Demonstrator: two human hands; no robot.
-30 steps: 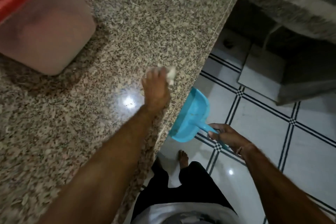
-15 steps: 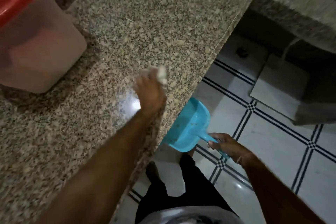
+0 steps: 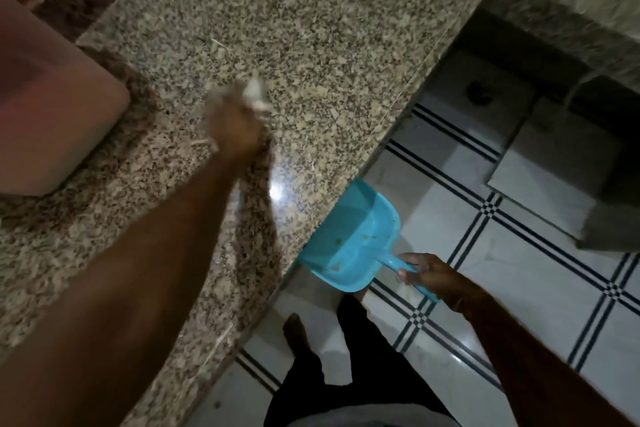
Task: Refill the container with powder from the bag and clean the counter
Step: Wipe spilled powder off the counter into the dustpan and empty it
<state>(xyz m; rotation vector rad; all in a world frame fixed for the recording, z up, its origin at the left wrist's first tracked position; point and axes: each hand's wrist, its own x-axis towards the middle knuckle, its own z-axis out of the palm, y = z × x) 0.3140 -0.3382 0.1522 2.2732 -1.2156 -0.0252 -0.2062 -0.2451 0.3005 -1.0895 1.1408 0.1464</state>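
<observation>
My left hand [image 3: 233, 126] is blurred with motion over the speckled granite counter [image 3: 311, 45] and grips a small pale cloth [image 3: 254, 94] that pokes out past the fingers. My right hand [image 3: 427, 276] holds the handle of a blue dustpan [image 3: 349, 241], whose mouth sits just below the counter's front edge. A few crumbs lie inside the pan. The translucent container [image 3: 52, 128] stands on the counter at the left; its top is cut off by the frame. No bag is in view.
The counter edge runs diagonally from upper right to lower centre. Below it is a white tiled floor [image 3: 519, 288] with dark stripe lines, my legs and a bare foot [image 3: 294, 331]. A dark recess with a floor drain [image 3: 479, 92] lies at the right.
My left hand with the cloth has swept left across the counter, away from the edge. The dustpan stays at the edge. The camera view has shifted, so the container sits further left.
</observation>
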